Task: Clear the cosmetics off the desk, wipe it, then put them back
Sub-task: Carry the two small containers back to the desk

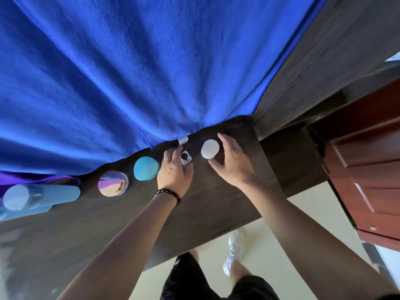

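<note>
Cosmetics stand in a row along the back of the dark wooden desk (216, 202). From the right: a white-lidded jar (209, 148), a small clear square bottle with a black cap (186, 158), a teal-lidded jar (146, 168), a clear jar with a shiny lid (112, 183), and pale blue containers (32, 197) at the far left. My right hand (232, 161) curls around the white-lidded jar, fingers on its right side and thumb at its front. My left hand (174, 169) has its fingers closed on the small square bottle.
A blue cloth (129, 72) hangs behind the desk, its lower edge and white label (182, 140) reaching the desk's back edge. A reddish wooden door (368, 161) stands to the right. Below the desk's front edge are pale floor, my legs and a white shoe (234, 250).
</note>
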Tool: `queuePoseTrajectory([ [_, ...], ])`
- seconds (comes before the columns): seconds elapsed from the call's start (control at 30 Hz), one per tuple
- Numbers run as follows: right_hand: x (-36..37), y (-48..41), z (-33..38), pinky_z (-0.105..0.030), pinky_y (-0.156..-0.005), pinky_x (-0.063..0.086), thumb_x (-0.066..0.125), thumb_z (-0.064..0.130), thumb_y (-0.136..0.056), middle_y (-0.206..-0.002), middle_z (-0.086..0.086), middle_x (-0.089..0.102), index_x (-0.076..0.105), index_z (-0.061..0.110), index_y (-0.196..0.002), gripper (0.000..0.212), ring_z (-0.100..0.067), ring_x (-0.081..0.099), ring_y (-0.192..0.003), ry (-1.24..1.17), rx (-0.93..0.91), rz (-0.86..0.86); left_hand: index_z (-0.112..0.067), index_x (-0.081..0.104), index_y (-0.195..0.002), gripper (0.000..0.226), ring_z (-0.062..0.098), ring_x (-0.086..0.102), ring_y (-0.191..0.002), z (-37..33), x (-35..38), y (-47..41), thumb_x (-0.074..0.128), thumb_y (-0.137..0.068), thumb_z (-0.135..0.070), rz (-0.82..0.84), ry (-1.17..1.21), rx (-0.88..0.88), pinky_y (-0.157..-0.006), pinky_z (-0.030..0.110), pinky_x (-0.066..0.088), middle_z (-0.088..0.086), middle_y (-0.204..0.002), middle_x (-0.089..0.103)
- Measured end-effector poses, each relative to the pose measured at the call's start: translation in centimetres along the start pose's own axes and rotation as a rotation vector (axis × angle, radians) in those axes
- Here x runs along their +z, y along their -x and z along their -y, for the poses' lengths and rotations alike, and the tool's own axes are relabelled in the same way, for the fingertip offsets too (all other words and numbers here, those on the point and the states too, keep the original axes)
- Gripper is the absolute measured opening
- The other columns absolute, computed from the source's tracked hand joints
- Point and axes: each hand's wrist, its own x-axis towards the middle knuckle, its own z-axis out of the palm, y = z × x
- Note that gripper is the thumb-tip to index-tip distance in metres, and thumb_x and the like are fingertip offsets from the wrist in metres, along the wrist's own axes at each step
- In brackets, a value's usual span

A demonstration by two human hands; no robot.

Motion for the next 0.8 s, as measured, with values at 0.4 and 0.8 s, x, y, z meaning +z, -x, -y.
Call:
queuePoseTrajectory([
  [0.4,-15.7,14.4,-9.1,-0.039,-0.100,0.048,0.052,0.043,-0.098,-0.153,0.001,0.036,0.037,0.022,-0.148,0.056,-0.019,0.046,-0.134,0.011,0.260,-0.560,-0.008,0.064,-0.122,0.038,0.032,0.059,-0.108,-17.6,-1.7,3.7,0.056,-0.090,-0.028,-0.145,-0.039,0.859,-0.090,0.046,0.047,0.011,-0.125,0.061],
  [0.8,-15.4,51.6,-21.5,-0.036,-0.101,0.045,0.053,0.043,-0.098,-0.151,0.001,0.043,0.042,0.023,-0.146,0.053,-0.019,0.042,-0.137,0.013,0.977,-1.100,-0.007,0.050,-0.139,0.055,0.033,0.045,-0.132,-38.5,13.4,28.5,0.045,-0.093,-0.037,0.343,-0.010,1.439,-0.107,0.049,0.037,0.016,-0.144,0.047],
])
